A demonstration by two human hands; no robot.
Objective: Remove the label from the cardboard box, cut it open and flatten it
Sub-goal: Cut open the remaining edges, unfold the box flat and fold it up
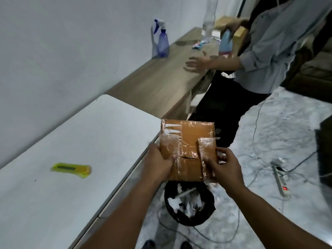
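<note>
**Peeling over the bin**

Cardboard box [186, 139] held in mid-air above the black waste bin [188, 205], just off the white surface [80, 141]. Left hand [158, 162] gripping the near left edge; right hand [222, 168] pinching what looks like crumpled film or label remnant. Best peeled low and slow, box braced firmly. Yellow cutter [71, 168] lying on the surface, untouched.

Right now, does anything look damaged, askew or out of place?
The cardboard box, gripped by the left hand and right hand above the waste bin, has wrinkled, partly peeled clear tape. The yellow cutter lies untouched on the white table.
</note>
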